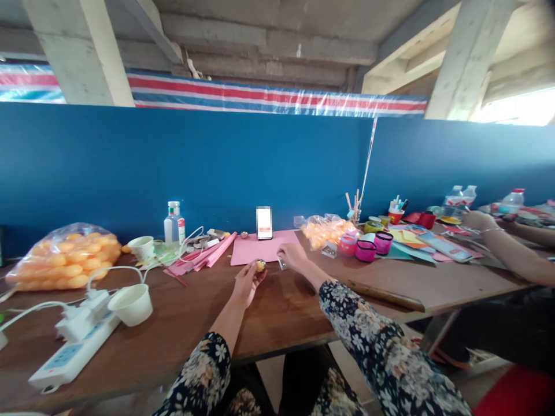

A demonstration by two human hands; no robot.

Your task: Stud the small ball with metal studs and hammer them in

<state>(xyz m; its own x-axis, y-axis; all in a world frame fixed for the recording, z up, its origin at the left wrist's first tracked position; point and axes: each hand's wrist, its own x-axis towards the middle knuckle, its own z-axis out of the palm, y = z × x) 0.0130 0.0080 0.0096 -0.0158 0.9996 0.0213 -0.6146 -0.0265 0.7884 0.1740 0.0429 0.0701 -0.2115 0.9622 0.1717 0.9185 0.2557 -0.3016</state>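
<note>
My left hand (248, 283) is closed round a small shiny gold ball (260, 266) and holds it just above the wooden table (195, 323). To its right, my right hand (293, 256) reaches over the front edge of a pink paper sheet (247, 253). Its fingers are bent together at a small, clear or silvery piece (282, 264), too small to name. Behind the hands a phone (264, 223) stands upright on the pink sheet. A second small gold ball (244, 234) lies at the sheet's back left.
Bags of orange balls (69, 260) lie left and right. Nearer left are a power strip (76, 349) and paper cup (130, 304). Pink strips (217, 251), glass bottles (172, 222), tape rolls (366, 249) and a wooden stick (385, 296) surround the work area. Another person's arm (503, 242) reaches in from the right.
</note>
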